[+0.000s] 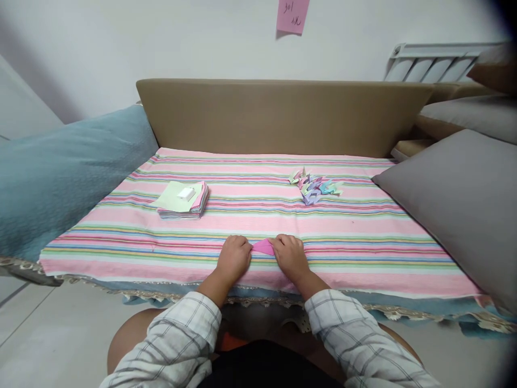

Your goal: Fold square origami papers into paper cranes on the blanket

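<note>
A small pink folded paper (263, 247) lies on the striped cloth (363, 237) near its front edge. My left hand (233, 256) is curled, its fingertips pinching the paper's left end. My right hand (289, 254) is curled too and pinches the paper's right end. Both hands rest on the cloth, knuckles up. Most of the paper is hidden under my fingers.
A stack of pastel paper sheets (183, 200) with a small white object (186, 193) on top lies at the left. A pile of folded paper pieces (314, 186) sits further back right. A teal cushion (60, 178) flanks the left, grey cushions (460, 205) the right.
</note>
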Available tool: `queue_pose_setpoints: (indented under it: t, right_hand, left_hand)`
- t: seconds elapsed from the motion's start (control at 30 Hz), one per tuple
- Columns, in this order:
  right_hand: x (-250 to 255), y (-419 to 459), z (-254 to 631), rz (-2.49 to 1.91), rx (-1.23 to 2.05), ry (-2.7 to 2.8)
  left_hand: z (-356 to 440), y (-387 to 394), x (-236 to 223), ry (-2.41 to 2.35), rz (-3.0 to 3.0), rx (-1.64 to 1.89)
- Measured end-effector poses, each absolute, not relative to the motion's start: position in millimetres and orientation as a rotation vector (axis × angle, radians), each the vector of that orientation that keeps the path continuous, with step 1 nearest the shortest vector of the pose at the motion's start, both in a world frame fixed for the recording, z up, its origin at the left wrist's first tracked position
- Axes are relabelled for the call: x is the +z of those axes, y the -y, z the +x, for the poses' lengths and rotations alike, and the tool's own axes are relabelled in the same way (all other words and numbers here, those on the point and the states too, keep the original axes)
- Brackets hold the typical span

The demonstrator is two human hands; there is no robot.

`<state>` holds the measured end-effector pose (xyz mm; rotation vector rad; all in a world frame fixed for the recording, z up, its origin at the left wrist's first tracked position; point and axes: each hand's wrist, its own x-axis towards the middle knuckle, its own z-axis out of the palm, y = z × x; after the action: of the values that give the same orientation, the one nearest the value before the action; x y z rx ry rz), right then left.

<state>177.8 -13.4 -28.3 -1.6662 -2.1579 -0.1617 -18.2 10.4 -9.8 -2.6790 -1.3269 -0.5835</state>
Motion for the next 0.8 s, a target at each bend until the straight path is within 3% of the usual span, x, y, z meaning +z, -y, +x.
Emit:
queue_pose_setpoints:
  t: [0.33,0.43,0.8]
  right_hand:
    - [-28,12,176,-1.655,-0.196,2.147]
    - [-28,11,176,-1.655,-0.191,2.141]
    - [-40,14,187,-1.594,0.030,1.807]
  left_hand:
    - [1,0,8,1.423,-2.672,-0.706]
    - [18,10,-3,1.171,-2.888,-0.654]
    - [22,8,-31,1.147,-2.823,-0.660]
